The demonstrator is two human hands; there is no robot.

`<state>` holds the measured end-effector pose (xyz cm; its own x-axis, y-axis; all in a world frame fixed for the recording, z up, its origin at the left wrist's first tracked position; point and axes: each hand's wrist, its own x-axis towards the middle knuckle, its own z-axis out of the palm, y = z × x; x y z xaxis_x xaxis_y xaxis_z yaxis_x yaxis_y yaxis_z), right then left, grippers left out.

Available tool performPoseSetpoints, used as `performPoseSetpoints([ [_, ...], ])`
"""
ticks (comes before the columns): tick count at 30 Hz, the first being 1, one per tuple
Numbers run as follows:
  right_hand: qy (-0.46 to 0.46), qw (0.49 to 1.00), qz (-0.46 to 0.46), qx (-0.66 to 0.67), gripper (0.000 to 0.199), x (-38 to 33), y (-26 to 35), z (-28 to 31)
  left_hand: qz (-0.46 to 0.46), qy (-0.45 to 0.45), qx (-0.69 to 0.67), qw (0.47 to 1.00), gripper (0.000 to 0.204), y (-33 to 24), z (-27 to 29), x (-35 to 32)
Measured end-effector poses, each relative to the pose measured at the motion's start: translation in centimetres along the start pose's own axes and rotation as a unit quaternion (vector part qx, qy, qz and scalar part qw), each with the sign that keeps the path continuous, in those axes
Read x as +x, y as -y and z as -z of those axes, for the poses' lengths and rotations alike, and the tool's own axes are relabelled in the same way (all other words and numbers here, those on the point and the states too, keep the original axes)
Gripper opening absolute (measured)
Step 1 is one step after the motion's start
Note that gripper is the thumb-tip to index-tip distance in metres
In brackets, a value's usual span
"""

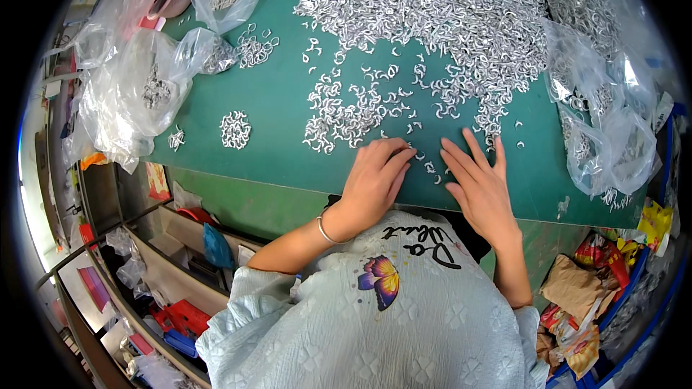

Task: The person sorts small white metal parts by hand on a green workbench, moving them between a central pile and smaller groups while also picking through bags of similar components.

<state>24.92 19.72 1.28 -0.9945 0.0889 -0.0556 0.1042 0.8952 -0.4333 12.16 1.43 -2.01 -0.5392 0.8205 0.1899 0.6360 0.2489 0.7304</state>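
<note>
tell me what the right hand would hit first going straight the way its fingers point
Probably the loose silver curved pieces just ahead of the right hand, though its height is hard to judge.

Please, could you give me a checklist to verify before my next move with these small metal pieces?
1. Right hand free: ok, fingers spread, no piece visibly gripped.
2. Left hand free: cannot tell, its fingertips are close together near loose pieces.
3. Space between the hands clear: not ok, loose pieces lie there.
4. Small round heap kept apart: ok, green table shows all around it.
5. Large heap contained: not ok, pieces trail toward the right hand.
</note>
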Motion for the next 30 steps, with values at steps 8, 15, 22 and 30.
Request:
performPoseSetpoints([
  [8, -0.005, 0.999, -0.008, 0.045, 0.056, -3.2, -0.4, -0.2, -0.011, 0.018, 0.084, 0.996, 0.040, -0.6, -0.2, 0.3],
  [15, 0.004, 0.999, 0.037, 0.032, 0.053, -2.5, 0.2, -1.9, -0.016, 0.016, 0.056, 0.998, 0.038, -0.1, -0.3, 0.1],
  [22, -0.003, 0.997, 0.031, 0.069, 0.051, -2.8, 1.1, -2.2, -0.068, 0.023, 0.104, 0.992, 0.035, -1.4, -1.1, 0.7],
  [30, -0.099, 0.990, -0.003, 0.098, 0.047, -4.7, -0.8, -2.8, -0.040, 0.013, 0.090, 0.995, 0.034, -0.7, -0.3, -0.2],
])
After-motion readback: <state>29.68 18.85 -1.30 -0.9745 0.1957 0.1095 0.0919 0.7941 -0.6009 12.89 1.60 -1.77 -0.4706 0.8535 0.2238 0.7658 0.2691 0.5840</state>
